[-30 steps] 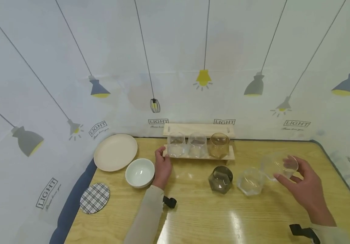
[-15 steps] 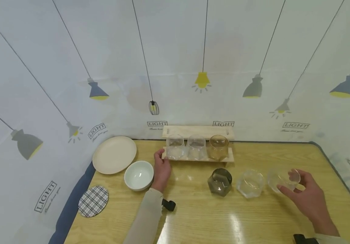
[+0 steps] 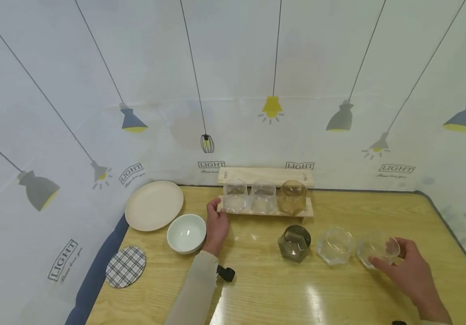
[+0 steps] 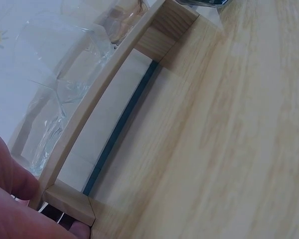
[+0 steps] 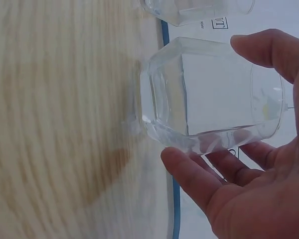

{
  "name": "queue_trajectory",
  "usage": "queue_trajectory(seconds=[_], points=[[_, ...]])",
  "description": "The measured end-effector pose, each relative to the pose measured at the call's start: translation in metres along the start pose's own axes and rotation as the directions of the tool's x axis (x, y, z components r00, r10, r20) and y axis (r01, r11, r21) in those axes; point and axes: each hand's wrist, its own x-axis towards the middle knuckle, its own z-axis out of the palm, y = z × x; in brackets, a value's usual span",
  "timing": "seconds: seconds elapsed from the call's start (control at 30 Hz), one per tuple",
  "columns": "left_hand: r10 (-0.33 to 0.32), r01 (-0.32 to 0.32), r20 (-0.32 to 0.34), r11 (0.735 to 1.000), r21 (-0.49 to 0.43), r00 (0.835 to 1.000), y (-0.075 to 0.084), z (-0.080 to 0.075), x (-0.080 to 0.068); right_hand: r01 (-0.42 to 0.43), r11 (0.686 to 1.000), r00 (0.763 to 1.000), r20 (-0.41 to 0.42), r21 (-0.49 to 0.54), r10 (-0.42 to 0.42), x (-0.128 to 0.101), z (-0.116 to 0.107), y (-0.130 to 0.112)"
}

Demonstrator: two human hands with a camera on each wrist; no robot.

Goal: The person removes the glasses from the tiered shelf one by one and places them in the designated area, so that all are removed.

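My right hand (image 3: 413, 275) holds a clear glass (image 5: 209, 94) around its sides, thumb on one side and fingers on the other. The glass stands upright with its faceted base right at the tabletop. To its left is a second clear glass (image 3: 334, 246), then a smoky grey glass (image 3: 294, 243). My left hand (image 3: 217, 225) grips the left end of a wooden rack (image 4: 84, 114), its thumb near the top edge and a fingertip by the end support. On the rack's lower step sit two clear glasses, the left one (image 3: 235, 196) nearest my hand, and an amber glass (image 3: 293, 198).
A white bowl (image 3: 186, 233) stands just left of my left forearm. Behind it lies a cream plate (image 3: 154, 206), and a checked round coaster (image 3: 126, 266) is nearer the table's left edge. A lamp-print curtain (image 3: 241, 67) hangs behind the wooden table (image 3: 273, 293).
My right hand has lowered the clear glass toward the table and brought it nearer to me, in line with the other two. The left hand has kept its hold on the rack.
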Motion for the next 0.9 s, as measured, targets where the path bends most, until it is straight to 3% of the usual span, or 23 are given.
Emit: queue_trajectory(seconds=[0.47, 0.7, 0.9], points=[[-0.009, 0.009, 0.001, 1.0, 0.005, 1.0, -0.001, 0.0, -0.001, 0.071, 0.995, 0.997, 0.029, -0.069, -0.069, -0.001, -0.003, 0.0], [-0.006, 0.006, 0.005, 1.0, -0.002, 1.0, 0.001, 0.0, -0.002, 0.152, 0.987, 0.983, -0.097, -0.048, -0.156, -0.005, -0.001, -0.005], [-0.009, 0.009, 0.005, 1.0, 0.002, 1.0, 0.002, 0.0, -0.003, 0.229, 0.973, 0.94, -0.253, -0.023, -0.227, -0.003, -0.001, -0.018]])
